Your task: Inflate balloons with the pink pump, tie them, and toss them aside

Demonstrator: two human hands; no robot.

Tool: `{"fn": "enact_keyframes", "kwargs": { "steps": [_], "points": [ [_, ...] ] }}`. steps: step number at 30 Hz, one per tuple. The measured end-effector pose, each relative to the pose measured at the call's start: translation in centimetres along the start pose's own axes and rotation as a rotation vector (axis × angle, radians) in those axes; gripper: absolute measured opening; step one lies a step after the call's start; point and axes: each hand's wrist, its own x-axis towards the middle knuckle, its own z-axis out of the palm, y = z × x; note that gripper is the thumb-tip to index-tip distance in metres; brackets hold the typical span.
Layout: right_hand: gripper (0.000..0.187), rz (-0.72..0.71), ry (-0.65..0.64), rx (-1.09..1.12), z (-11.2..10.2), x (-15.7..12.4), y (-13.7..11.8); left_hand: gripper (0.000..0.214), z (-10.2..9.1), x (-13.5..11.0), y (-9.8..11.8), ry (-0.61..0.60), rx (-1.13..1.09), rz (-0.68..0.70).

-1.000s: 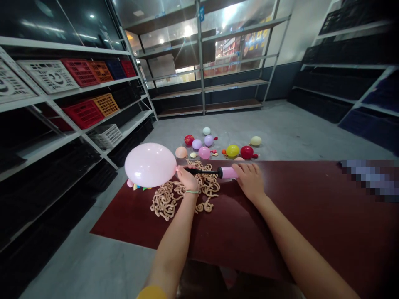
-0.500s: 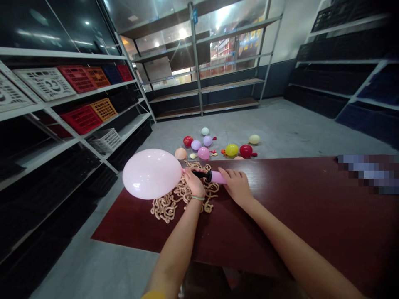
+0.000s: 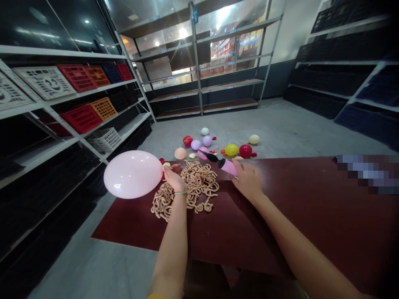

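Note:
My left hand [image 3: 173, 178] pinches the neck of an inflated pale pink balloon [image 3: 132, 174], which juts out past the left end of the dark red table [image 3: 280, 216]. My right hand [image 3: 247, 179] is closed round a small pink hand pump [image 3: 225, 164] with a black nozzle, tilted up and to the left, clear of the balloon. Between my hands lies a tangled beige pile of looped cord [image 3: 190, 187] on the tabletop.
Several inflated balloons [image 3: 232, 149] in red, yellow, purple, pink and white lie on the grey floor beyond the table. Metal shelving with coloured plastic crates [image 3: 82, 118] lines the left side; more shelves stand at the back and right.
The balloon has come off the pump nozzle. My left hand has carried it leftward, and my right hand has drawn the pump back to the right and tilted it.

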Motion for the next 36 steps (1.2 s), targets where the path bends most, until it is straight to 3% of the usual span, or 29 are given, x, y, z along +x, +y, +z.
{"fn": "enact_keyframes", "kwargs": {
  "steps": [4,11,16,24,29,32,34,36],
  "points": [
    [0.063,-0.092,-0.038,0.025,-0.4,-0.5,-1.8,0.03,0.0,0.0,0.5,0.007,0.052,0.02],
    [0.047,-0.293,-0.069,0.084,-0.7,-1.1,-4.1,0.037,0.4,-0.8,1.9,-0.049,0.072,0.145],
    [0.05,-0.425,-0.121,0.148,-0.7,-1.2,-4.6,0.041,0.9,-1.9,1.6,-0.166,0.189,0.16],
    [0.05,-0.353,-0.092,0.248,-1.4,-1.2,-3.7,0.047,1.0,-3.8,-0.1,-0.512,0.407,0.1],
    [0.038,-0.21,0.037,0.343,-0.6,-0.7,-2.4,0.043,0.8,-4.6,-0.3,-0.718,0.598,0.171],
    [0.035,-0.094,0.155,0.4,-0.6,-0.2,-1.6,0.033,1.0,-5.2,-0.2,-0.711,0.638,0.154],
    [0.035,-0.065,0.294,0.405,-1.0,0.1,-1.2,0.026,1.1,-5.5,0.0,-0.725,0.804,0.217],
    [0.044,-0.097,0.464,0.364,-1.5,0.2,-1.1,0.021,1.3,-5.9,0.2,-0.807,1.112,0.353]
  ]
}}
